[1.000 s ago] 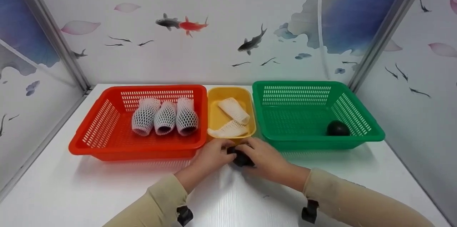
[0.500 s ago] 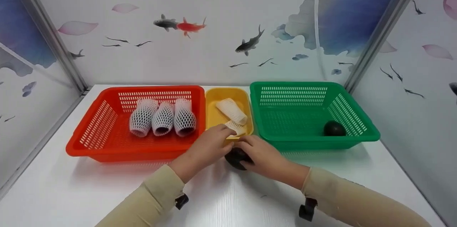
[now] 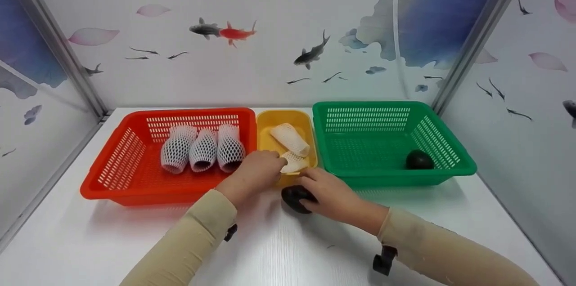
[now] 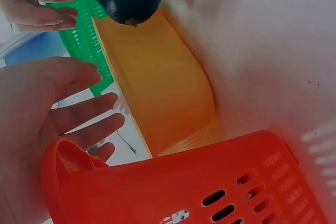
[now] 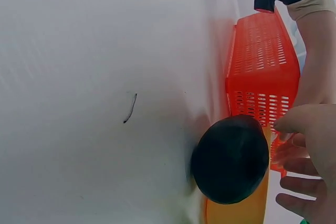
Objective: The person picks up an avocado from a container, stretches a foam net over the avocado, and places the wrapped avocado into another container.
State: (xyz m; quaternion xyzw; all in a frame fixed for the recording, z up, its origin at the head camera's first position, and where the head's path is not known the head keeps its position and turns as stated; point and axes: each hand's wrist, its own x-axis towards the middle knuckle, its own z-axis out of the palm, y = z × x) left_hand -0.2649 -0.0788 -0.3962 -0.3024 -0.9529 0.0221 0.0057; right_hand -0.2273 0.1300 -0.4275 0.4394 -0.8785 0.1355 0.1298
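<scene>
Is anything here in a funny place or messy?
Nothing is spilled or broken. One dark avocado sits on the table, outside the baskets, under the right hand, while another avocado lies in the green basket.
</scene>
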